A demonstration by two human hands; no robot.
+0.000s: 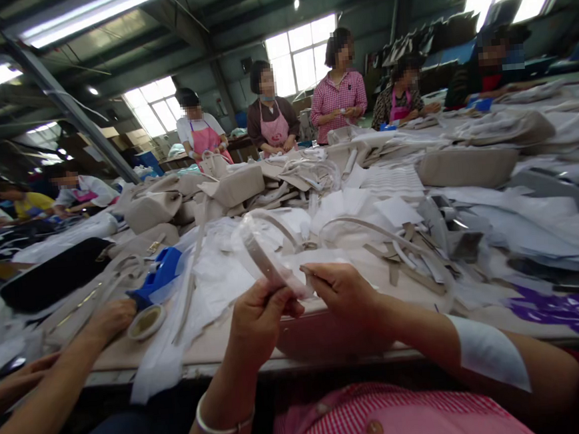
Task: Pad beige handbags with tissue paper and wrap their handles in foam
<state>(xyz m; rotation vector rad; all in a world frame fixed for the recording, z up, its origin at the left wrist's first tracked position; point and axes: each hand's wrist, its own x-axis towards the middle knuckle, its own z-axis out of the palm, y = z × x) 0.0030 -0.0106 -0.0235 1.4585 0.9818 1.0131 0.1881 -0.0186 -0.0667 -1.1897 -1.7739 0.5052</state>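
Observation:
My left hand (260,316) and my right hand (343,290) are raised together over the near table edge. Both pinch a beige strap (268,265) that is wrapped in clear plastic film and curves up and away from my fingers. The left hand grips it lower down, the right hand pinches the film at its near end. More beige straps (371,230) and white paper pieces lie on the table (214,346) just beyond my hands. A silver bangle sits on my left wrist.
A co-worker's hand (110,318) rests on the table at the left beside a small round tin (146,322) and a blue tool (161,274). Beige bags (234,184) pile up mid-table. Several people in aprons stand along the far side.

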